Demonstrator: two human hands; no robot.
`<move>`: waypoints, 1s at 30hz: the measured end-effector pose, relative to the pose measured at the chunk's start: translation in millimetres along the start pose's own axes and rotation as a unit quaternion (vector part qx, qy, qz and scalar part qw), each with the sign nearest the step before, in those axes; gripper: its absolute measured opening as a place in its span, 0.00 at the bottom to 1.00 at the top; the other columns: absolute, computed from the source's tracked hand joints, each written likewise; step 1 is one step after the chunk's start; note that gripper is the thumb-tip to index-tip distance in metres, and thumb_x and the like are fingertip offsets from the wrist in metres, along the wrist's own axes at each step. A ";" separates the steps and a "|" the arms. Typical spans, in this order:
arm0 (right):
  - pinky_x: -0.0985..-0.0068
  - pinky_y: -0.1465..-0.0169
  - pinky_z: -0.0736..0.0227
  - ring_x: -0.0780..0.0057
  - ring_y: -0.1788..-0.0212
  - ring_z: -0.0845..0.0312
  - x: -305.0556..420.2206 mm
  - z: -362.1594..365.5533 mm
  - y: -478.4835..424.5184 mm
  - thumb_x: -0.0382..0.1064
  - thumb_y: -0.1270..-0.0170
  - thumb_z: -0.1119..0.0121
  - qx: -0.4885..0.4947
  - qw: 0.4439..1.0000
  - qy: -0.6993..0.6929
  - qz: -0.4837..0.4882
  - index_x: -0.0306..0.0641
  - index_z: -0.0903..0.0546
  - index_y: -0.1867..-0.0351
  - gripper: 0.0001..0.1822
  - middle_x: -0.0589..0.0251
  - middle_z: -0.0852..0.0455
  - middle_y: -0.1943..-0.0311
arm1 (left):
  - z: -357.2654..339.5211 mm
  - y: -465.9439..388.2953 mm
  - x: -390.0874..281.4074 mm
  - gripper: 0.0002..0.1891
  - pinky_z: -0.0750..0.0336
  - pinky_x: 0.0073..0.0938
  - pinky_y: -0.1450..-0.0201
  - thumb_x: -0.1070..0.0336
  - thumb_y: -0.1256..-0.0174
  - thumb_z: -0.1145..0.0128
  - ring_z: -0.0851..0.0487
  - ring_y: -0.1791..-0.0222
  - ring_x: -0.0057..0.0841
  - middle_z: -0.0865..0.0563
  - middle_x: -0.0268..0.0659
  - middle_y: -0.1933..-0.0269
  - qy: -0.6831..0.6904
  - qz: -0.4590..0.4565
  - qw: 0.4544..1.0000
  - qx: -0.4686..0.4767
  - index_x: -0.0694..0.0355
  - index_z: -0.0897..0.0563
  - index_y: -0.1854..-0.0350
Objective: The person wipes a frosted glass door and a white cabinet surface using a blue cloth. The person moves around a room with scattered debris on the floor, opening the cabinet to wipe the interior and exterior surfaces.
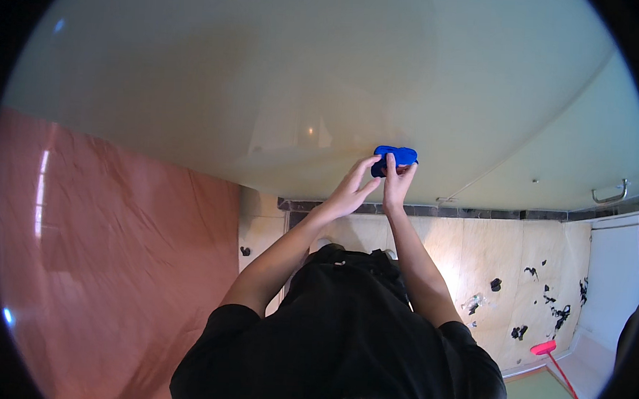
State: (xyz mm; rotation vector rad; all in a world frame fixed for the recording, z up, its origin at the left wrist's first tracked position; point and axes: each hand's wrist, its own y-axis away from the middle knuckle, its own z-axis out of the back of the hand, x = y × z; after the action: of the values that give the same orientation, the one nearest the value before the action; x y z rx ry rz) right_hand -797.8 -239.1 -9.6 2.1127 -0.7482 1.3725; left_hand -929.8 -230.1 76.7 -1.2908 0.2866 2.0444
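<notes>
My right hand (398, 183) grips a folded blue cloth (403, 155), its thumb lying over the near side. The cloth is close to a smooth, pale grey-green wall or door surface (348, 65); whether it touches that surface I cannot tell. To the left, my left hand (354, 190) has its thumb and fingers apart, with the fingertips at the cloth's left edge. The fingers of my right hand behind the cloth are partly hidden.
A glossy reddish-brown panel (132, 255) fills the left side. Black scraps (561, 316) and clear plastic (474, 302) lie on the light tiled floor (442, 238). A pink broom (543, 348) is at lower right. A metal handle (610, 194) juts from the pale surface.
</notes>
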 end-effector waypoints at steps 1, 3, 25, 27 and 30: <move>0.79 0.59 0.21 0.82 0.62 0.25 1.2 -2.6 1.0 0.43 0.29 0.35 -0.016 0.999 -0.006 0.028 0.40 0.30 0.56 0.15 0.68 0.23 0.63 | 4.4 8.8 7.7 0.28 0.29 0.39 0.33 0.62 0.25 0.44 0.29 0.30 0.38 0.30 0.45 0.28 0.043 0.050 0.998 -0.005 0.61 0.36 0.27; 0.79 0.60 0.21 0.81 0.59 0.26 6.6 -6.6 1.9 0.42 0.30 0.35 -0.029 0.999 -0.002 0.025 0.39 0.33 0.52 0.18 0.66 0.24 0.59 | 14.8 27.8 24.6 0.27 0.28 0.39 0.34 0.61 0.23 0.47 0.30 0.29 0.34 0.32 0.40 0.26 0.122 0.099 0.987 -0.028 0.59 0.37 0.26; 0.68 0.59 0.28 0.59 0.62 0.26 91.8 -93.8 23.7 0.31 0.46 0.26 -0.101 0.875 0.259 0.396 0.36 0.31 0.49 0.27 0.51 0.26 0.60 | 148.9 26.5 39.9 0.08 0.35 0.50 0.30 0.59 0.25 0.48 0.31 0.26 0.42 0.26 0.31 0.52 0.534 0.284 0.794 -0.056 0.57 0.26 0.57; 0.63 0.59 0.28 0.52 0.60 0.27 94.5 -97.4 19.9 0.28 0.47 0.28 -0.100 0.836 0.262 0.472 0.36 0.34 0.46 0.30 0.48 0.27 0.60 | 151.6 24.1 38.6 0.08 0.35 0.49 0.30 0.59 0.25 0.48 0.30 0.27 0.42 0.26 0.32 0.53 0.527 0.285 0.799 -0.054 0.58 0.26 0.57; 0.61 0.43 0.38 0.59 0.51 0.34 127.8 -79.8 -7.4 0.29 0.38 0.36 -0.219 0.699 0.349 0.585 0.36 0.36 0.43 0.26 0.52 0.30 0.55 | 152.1 23.7 39.3 0.08 0.33 0.48 0.32 0.60 0.25 0.47 0.28 0.28 0.42 0.25 0.33 0.55 0.528 0.286 0.797 -0.061 0.58 0.26 0.57</move>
State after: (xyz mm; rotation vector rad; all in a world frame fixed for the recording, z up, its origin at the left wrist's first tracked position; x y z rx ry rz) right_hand -801.1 -202.0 136.5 0.4327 -1.9232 2.0498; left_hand -1063.3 -151.6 112.0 -2.5827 1.1760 1.5166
